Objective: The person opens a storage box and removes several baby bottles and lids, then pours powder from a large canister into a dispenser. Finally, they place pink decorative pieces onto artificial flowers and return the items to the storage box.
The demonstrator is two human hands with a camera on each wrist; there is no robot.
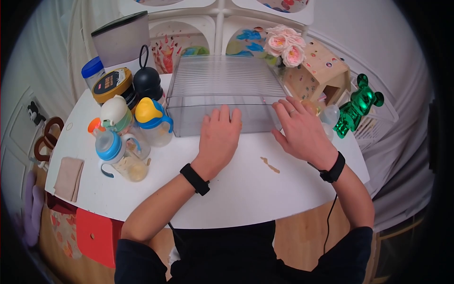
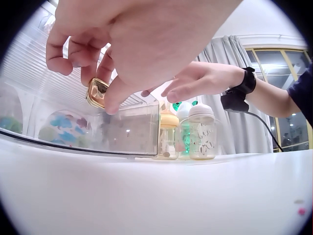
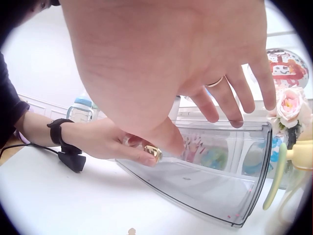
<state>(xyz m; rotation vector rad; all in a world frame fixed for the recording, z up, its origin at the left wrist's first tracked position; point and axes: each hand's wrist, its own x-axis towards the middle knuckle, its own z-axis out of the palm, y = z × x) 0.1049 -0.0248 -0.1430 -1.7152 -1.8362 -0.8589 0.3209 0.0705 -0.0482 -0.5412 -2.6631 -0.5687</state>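
A clear plastic storage box (image 1: 255,118) with a ribbed lid (image 1: 222,78) stands at the middle back of the table. My left hand (image 1: 219,139) is at its front, pinching a small gold knob (image 2: 97,93) between thumb and fingers. The same gold knob (image 3: 154,152) shows at the front of the box in the right wrist view. My right hand (image 1: 302,132) is over the right front corner of the box, its fingers spread and extended at the lid's edge. A ring (image 3: 215,82) is on one of its fingers.
Several baby bottles (image 1: 135,168), a black cup (image 1: 146,83) and a gold-lidded tub (image 1: 113,85) stand left of the box. On the right are more bottles (image 2: 201,132), a shiny green bear figure (image 1: 359,104) and pink roses (image 1: 283,42). A folded cloth (image 1: 69,179) lies far left.
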